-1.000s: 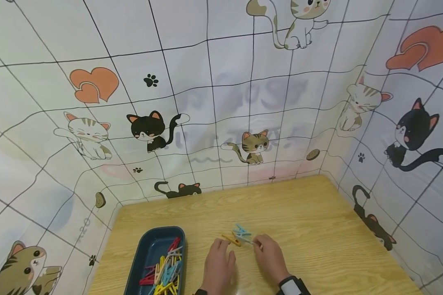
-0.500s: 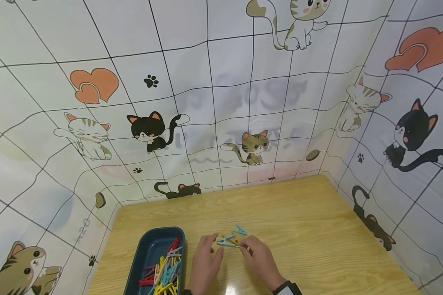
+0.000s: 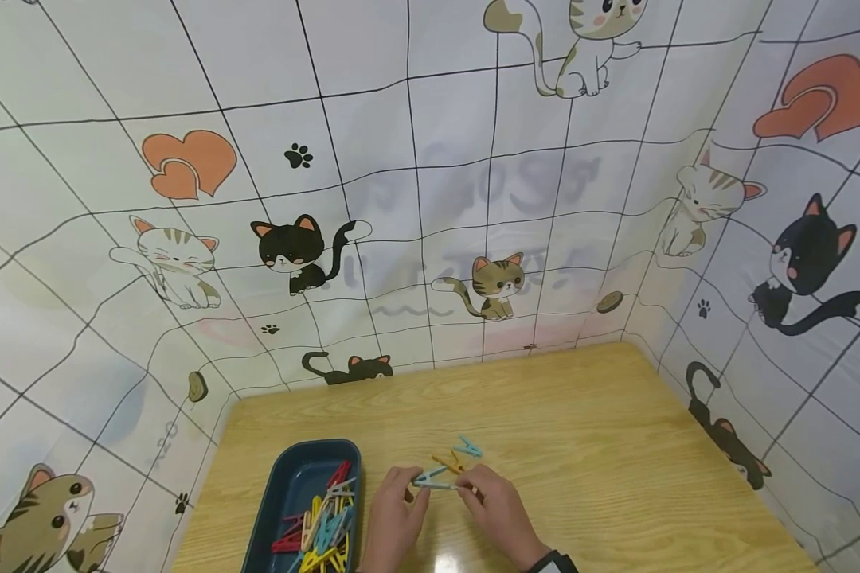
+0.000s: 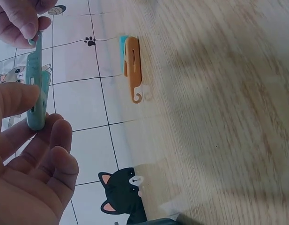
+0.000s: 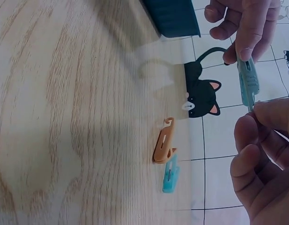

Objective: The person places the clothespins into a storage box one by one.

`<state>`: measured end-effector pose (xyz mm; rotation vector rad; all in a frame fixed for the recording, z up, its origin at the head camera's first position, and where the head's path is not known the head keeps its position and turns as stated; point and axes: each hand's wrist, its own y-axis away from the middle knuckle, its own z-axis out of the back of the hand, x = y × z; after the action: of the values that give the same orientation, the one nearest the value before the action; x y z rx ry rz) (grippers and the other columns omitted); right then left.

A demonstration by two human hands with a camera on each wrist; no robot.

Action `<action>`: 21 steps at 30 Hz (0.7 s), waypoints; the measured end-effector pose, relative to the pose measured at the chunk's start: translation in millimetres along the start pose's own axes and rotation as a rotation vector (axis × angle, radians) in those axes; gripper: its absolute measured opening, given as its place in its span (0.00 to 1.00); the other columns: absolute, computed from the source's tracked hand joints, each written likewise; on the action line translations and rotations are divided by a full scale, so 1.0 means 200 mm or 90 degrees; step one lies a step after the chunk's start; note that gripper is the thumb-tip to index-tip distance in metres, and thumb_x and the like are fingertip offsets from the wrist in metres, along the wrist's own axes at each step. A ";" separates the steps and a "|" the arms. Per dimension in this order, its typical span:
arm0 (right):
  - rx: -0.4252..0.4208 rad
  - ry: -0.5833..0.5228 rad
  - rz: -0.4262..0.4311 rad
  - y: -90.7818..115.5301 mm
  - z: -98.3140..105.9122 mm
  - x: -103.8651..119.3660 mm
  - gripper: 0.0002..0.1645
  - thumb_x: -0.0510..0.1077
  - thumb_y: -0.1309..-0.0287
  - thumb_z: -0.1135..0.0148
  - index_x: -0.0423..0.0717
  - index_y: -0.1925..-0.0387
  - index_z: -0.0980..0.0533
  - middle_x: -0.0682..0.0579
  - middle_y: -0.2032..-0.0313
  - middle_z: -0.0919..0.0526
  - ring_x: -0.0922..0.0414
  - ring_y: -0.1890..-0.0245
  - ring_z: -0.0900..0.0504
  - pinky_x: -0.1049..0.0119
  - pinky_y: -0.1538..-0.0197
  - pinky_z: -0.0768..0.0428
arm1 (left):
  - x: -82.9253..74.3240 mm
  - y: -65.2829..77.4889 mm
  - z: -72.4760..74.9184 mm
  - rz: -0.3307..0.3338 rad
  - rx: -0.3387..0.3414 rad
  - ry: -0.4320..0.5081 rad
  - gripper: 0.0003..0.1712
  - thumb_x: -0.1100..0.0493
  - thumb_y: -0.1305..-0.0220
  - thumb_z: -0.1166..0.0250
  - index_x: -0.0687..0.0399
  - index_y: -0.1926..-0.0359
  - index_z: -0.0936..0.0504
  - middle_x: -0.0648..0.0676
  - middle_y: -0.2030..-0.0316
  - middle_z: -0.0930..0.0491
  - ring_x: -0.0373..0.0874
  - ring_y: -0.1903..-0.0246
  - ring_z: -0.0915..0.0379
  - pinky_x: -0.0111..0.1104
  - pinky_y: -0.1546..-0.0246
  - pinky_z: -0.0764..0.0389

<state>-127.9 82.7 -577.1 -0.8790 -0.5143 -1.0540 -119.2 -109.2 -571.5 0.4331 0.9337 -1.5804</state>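
Observation:
Between both hands is a pale blue clothespin [image 3: 430,479], raised over the table. Thumb and fingers of my left hand [image 3: 396,513] pinch its wide end, as the left wrist view shows on the clothespin [image 4: 36,105]. At its thin, hooked end, my right hand [image 3: 500,513] pinches it between thumb and forefinger, clearest on the clothespin [image 5: 248,82] in the right wrist view. Just beyond the hands, an orange clothespin [image 5: 164,143] lies on the table, and a light blue clothespin [image 5: 170,176] lies close behind it.
On the left stands a dark blue tray [image 3: 281,469], holding a pile of red, yellow, blue and pale clothespins [image 3: 322,525]. The wooden table [image 3: 580,446] meets a cat-printed cloth [image 3: 401,199] at its back and sides.
My right hand has brought the pale blue clothespin leftward, away from the two on the table. The left hand, earlier beside the orange clothespin, now pinches the pale blue one's other end.

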 end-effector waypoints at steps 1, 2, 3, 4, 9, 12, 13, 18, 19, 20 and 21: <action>0.002 0.000 -0.002 0.00 0.00 0.00 0.08 0.33 0.39 0.31 0.50 0.67 0.17 0.63 0.69 0.21 0.72 0.74 0.31 0.73 0.72 0.27 | 0.00 0.00 0.00 0.000 0.003 0.002 0.12 0.66 0.39 0.26 0.57 0.54 0.14 0.48 0.62 0.19 0.43 0.71 0.26 0.26 0.74 0.29; 0.004 0.000 -0.004 0.00 0.00 0.00 0.08 0.33 0.39 0.31 0.49 0.67 0.17 0.63 0.69 0.21 0.72 0.74 0.30 0.73 0.72 0.27 | 0.00 0.00 0.01 0.000 0.008 0.004 0.12 0.65 0.39 0.26 0.57 0.54 0.14 0.48 0.63 0.20 0.43 0.71 0.26 0.26 0.74 0.29; 0.005 -0.001 -0.005 0.00 0.00 0.00 0.07 0.33 0.39 0.31 0.49 0.66 0.17 0.63 0.69 0.21 0.72 0.74 0.30 0.73 0.72 0.26 | 0.00 0.00 0.01 0.001 0.014 0.005 0.11 0.65 0.39 0.26 0.56 0.55 0.14 0.47 0.63 0.20 0.43 0.71 0.26 0.27 0.73 0.29; 0.005 0.000 -0.006 0.00 0.00 -0.01 0.07 0.33 0.38 0.31 0.49 0.66 0.17 0.63 0.69 0.21 0.72 0.74 0.30 0.73 0.72 0.26 | -0.01 0.00 0.02 0.000 0.020 0.006 0.11 0.64 0.39 0.26 0.56 0.55 0.14 0.47 0.64 0.20 0.42 0.71 0.26 0.27 0.73 0.28; 0.003 -0.002 -0.009 0.00 -0.01 -0.01 0.07 0.33 0.38 0.31 0.49 0.65 0.17 0.63 0.69 0.21 0.72 0.75 0.30 0.73 0.73 0.27 | -0.01 0.01 0.05 -0.001 0.045 0.002 0.08 0.63 0.38 0.26 0.52 0.59 0.15 0.45 0.65 0.22 0.37 0.72 0.28 0.28 0.70 0.25; -0.002 -0.007 0.003 -0.01 -0.03 0.00 0.06 0.33 0.38 0.32 0.47 0.63 0.16 0.62 0.68 0.20 0.73 0.75 0.30 0.73 0.73 0.26 | -0.01 0.02 0.08 0.016 0.034 -0.018 0.08 0.63 0.39 0.25 0.50 0.60 0.16 0.45 0.65 0.22 0.35 0.72 0.29 0.28 0.71 0.26; -0.005 -0.011 0.010 -0.01 -0.04 0.00 0.06 0.32 0.38 0.32 0.45 0.62 0.16 0.61 0.67 0.20 0.73 0.75 0.30 0.73 0.72 0.25 | -0.01 0.02 0.09 0.029 0.027 -0.027 0.09 0.63 0.40 0.25 0.50 0.60 0.16 0.45 0.65 0.22 0.34 0.72 0.30 0.28 0.71 0.26; -0.009 -0.031 0.057 -0.02 -0.09 0.05 0.09 0.31 0.39 0.33 0.43 0.59 0.17 0.58 0.66 0.21 0.74 0.74 0.29 0.74 0.72 0.23 | -0.01 0.02 0.15 0.101 -0.012 -0.058 0.10 0.64 0.41 0.24 0.49 0.61 0.16 0.45 0.65 0.22 0.33 0.73 0.32 0.28 0.72 0.28; -0.006 -0.036 0.067 -0.02 -0.10 0.06 0.09 0.30 0.39 0.34 0.44 0.59 0.17 0.58 0.66 0.21 0.74 0.74 0.29 0.74 0.72 0.23 | 0.00 0.02 0.17 0.110 -0.023 -0.063 0.10 0.64 0.42 0.24 0.50 0.61 0.15 0.45 0.66 0.22 0.34 0.73 0.32 0.28 0.72 0.28; -0.004 -0.041 0.077 -0.02 -0.11 0.07 0.10 0.30 0.39 0.34 0.44 0.59 0.17 0.58 0.66 0.20 0.74 0.74 0.29 0.74 0.72 0.24 | 0.01 0.02 0.18 0.117 -0.033 -0.068 0.10 0.65 0.42 0.24 0.50 0.61 0.15 0.45 0.66 0.22 0.34 0.73 0.33 0.28 0.72 0.28; 0.000 -0.046 0.087 -0.01 -0.12 0.08 0.10 0.30 0.38 0.34 0.45 0.58 0.18 0.58 0.66 0.20 0.74 0.74 0.29 0.74 0.72 0.24 | 0.02 0.02 0.20 0.125 -0.044 -0.074 0.10 0.65 0.42 0.23 0.51 0.61 0.15 0.45 0.67 0.22 0.34 0.73 0.33 0.28 0.71 0.28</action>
<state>-124.6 53.9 -578.2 -0.9419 -0.5074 -0.8999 -106.9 -141.8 -551.3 0.3691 0.8292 -1.3768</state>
